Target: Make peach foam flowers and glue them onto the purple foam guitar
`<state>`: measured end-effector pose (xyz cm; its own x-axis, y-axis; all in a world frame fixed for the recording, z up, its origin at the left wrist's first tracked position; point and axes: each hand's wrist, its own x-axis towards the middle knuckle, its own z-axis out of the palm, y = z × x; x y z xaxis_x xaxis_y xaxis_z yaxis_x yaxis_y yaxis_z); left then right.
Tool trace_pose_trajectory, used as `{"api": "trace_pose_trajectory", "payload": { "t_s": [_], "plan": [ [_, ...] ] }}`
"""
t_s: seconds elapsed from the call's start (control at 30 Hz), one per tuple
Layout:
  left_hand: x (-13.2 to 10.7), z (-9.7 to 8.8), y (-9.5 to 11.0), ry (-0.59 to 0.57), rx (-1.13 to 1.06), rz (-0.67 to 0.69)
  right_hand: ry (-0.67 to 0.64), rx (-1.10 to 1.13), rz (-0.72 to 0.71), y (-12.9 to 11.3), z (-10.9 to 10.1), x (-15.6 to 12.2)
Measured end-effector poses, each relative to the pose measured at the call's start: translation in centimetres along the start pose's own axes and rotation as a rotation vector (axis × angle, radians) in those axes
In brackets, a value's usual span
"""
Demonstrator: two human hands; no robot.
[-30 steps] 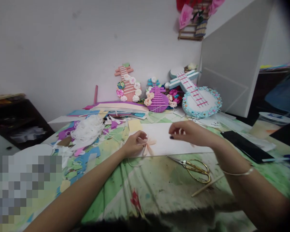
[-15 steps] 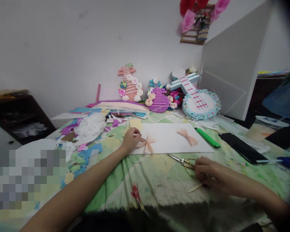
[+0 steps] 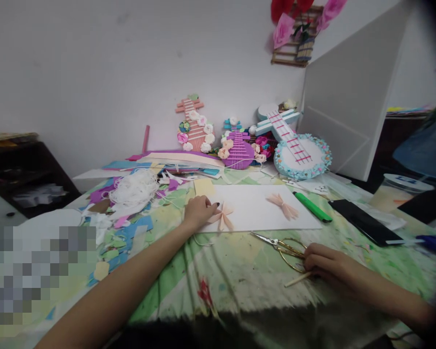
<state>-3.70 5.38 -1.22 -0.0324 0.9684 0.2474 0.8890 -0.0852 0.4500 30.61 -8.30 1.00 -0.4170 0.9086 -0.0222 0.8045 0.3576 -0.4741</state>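
Observation:
On a white sheet lie two peach folded-paper bows. My left hand is at the sheet's left edge, its fingers closed over the left side of the nearer paper bow and hiding part of it. The other paper bow rests apart, toward the sheet's right end. My right hand is curled around a short pale stick, whose tip pokes out to the left. Gold-handled scissors lie on the cloth just beside its fingertips, blades pointing left.
A green marker or cutter and a black phone-like slab lie to the right. White string and paper scraps crowd the left. Decorated paper instruments lean along the wall. A glue gun's blue end shows far right.
My right hand has slid right, off the scissors' handles, and the stick has shifted slightly with it. My left hand has moved a little right and lower over the near paper bow.

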Motion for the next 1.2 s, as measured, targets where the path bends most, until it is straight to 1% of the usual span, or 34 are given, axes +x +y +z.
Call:
{"api": "trace_pose_trajectory", "payload": {
  "t_s": [0.1, 0.13, 0.17, 0.2, 0.23, 0.3, 0.33, 0.37, 0.43, 0.47, 0.5, 0.57, 0.63, 0.67, 0.73, 0.77, 0.8, 0.83, 0.87, 0.9, 0.93, 0.97, 1.0, 1.03, 1.1, 1.13, 1.2],
  "plan": [
    [-0.1, -0.2, -0.2, 0.000, -0.055, -0.058, -0.143, 0.114, 0.118, -0.6, 0.0, -0.2],
    [-0.2, -0.3, -0.3, -0.001, -0.077, -0.076, -0.143, 0.117, 0.146, -0.5, 0.0, -0.2],
    [-0.3, -0.4, -0.2, -0.004, -0.097, -0.087, -0.134, 0.097, 0.133, -0.3, -0.1, -0.3],
    [-0.3, -0.4, -0.2, -0.009, -0.113, -0.086, -0.116, 0.055, 0.077, -0.1, -0.1, -0.4],
    [-0.4, -0.5, -0.1, -0.017, -0.126, -0.078, -0.086, -0.007, -0.015, 0.3, -0.3, -0.5],
    [-0.4, -0.5, 0.0, -0.024, -0.151, -0.073, 0.043, -0.168, -0.253, 0.8, -0.7, -0.4],
    [-0.4, -0.4, 0.0, -0.018, -0.181, -0.081, 0.134, -0.254, -0.353, 0.9, -1.1, -0.3],
    [-0.4, -0.3, 0.0, -0.009, -0.227, -0.091, 0.253, -0.328, -0.419, 0.8, -1.5, 0.0],
    [-0.3, -0.1, -0.1, 0.010, -0.341, -0.109, 0.436, -0.427, -0.459, 0.0, -2.4, 1.2],
    [-0.2, 0.0, -0.2, 0.014, -0.392, -0.111, 0.516, -0.414, -0.474, -0.7, -3.0, 2.1],
    [-0.2, 0.0, -0.3, 0.014, -0.432, -0.110, 0.577, -0.356, -0.485, -1.4, -3.4, 3.2],
    [-0.2, 0.0, -0.5, 0.014, -0.494, -0.111, 0.609, -0.164, -0.448, -2.7, -4.1, 6.1],
    [-0.3, -0.1, -0.6, 0.018, -0.573, -0.115, 0.586, 0.106, -0.398, -3.7, -4.2, 9.4],
    [-0.4, -0.3, -0.7, 0.018, -0.620, -0.116, 0.527, 0.271, -0.411, -4.0, -3.9, 11.1],
    [-0.4, -0.7, -0.7, 0.013, -0.722, -0.110, 0.382, 0.565, -0.432, -4.5, -2.8, 14.2],
    [-0.3, -1.0, -0.6, 0.009, -0.784, -0.105, 0.326, 0.707, -0.397, -4.6, -1.9, 15.4],
    [-0.3, -1.4, -0.6, 0.007, -0.842, -0.099, 0.309, 0.841, -0.351, -4.7, -1.0, 16.5],
    [-0.2, -1.8, -0.6, -0.001, -0.923, -0.094, 0.320, 0.927, -0.299, -4.7, 0.0, 17.2],
    [-0.2, -2.1, -0.5, -0.008, -1.013, -0.095, 0.337, 0.955, -0.240, -4.6, 1.0, 17.7],
    [-0.2, -2.5, -0.5, -0.033, -1.089, -0.096, 0.335, 0.948, -0.219, -4.5, 1.8, 17.9],
    [-0.2, -2.8, -0.4, -0.111, -1.268, -0.124, 0.331, 0.927, -0.201, -4.3, 2.4, 17.9],
    [-0.4, -3.0, -0.3, -0.202, -1.399, -0.151, 0.337, 0.889, -0.189, -4.2, 2.9, 17.7],
    [-0.6, -3.0, -0.1, -0.289, -1.469, -0.166, 0.342, 0.856, -0.191, -4.1, 3.2, 17.5],
    [-0.8, -2.9, 0.0, -0.367, -1.505, -0.170, 0.347, 0.831, -0.197, -4.0, 3.3, 17.2],
    [-1.4, -2.4, 0.4, -0.504, -1.488, -0.139, 0.354, 0.813, -0.218, -4.2, 3.2, 16.7],
    [-1.7, -2.0, 0.6, -0.544, -1.474, -0.114, 0.351, 0.815, -0.226, -4.4, 3.1, 16.5],
    [-2.2, -1.2, 0.9, -0.583, -1.455, -0.067, 0.341, 0.821, -0.209, -5.0, 2.8, 16.5]
  ]
}}
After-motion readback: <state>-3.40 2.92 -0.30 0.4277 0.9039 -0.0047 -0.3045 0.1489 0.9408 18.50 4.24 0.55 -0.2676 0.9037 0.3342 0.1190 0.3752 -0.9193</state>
